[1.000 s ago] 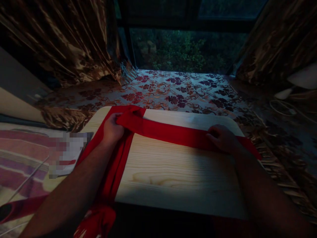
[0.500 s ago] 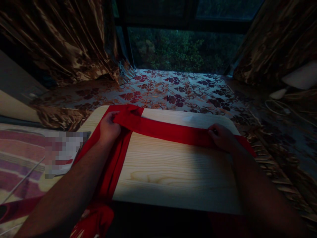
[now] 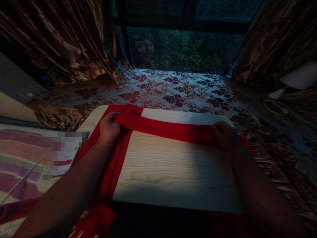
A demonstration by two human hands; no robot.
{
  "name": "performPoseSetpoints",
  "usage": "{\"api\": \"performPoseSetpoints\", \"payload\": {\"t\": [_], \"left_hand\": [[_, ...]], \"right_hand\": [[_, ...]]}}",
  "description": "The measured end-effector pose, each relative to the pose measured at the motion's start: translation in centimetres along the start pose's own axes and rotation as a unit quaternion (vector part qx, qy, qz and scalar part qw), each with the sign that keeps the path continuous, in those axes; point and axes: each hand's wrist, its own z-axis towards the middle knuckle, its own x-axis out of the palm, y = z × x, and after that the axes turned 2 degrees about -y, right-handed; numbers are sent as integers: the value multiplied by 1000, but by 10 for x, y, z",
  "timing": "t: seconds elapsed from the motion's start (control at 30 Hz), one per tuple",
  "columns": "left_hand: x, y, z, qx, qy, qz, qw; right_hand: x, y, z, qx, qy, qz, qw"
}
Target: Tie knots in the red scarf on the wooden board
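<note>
A long red cloth strip (image 3: 170, 130) stretches across the far part of a pale wooden table (image 3: 173, 172). My left hand (image 3: 110, 127) is closed on the strip near the table's far left, where it bunches into a fold. At the right, my right hand (image 3: 225, 135) pinches the strip between thumb and fingers, and its end hangs past the table's right edge. Another length of red cloth (image 3: 116, 165) runs down the table's left side beneath my left forearm. Whether both lengths are one piece I cannot tell.
Left of the table is a striped bedcover (image 3: 19, 158) with a blurred flat packet (image 3: 65, 155) on it. Behind lies a floral-covered window ledge (image 3: 170, 87) between brown curtains (image 3: 81, 43). A white lamp-like object (image 3: 299, 77) and a cable sit at the right.
My right hand has shifted slightly to the right and up along with the strip, which looks a little tauter. My left hand has barely moved.
</note>
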Motion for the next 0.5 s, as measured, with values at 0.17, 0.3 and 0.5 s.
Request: {"api": "performPoseSetpoints", "payload": {"t": [0.17, 0.3, 0.5], "left_hand": [[1, 8, 2, 0, 7, -22, 1000], [2, 11, 1, -5, 6, -27, 1000], [-11, 18, 14, 30, -39, -41, 998]], "right_hand": [[0, -5, 2, -9, 49, -13, 999], [0, -12, 3, -3, 80, -29, 996], [-7, -11, 4, 8, 92, -26, 995]]}}
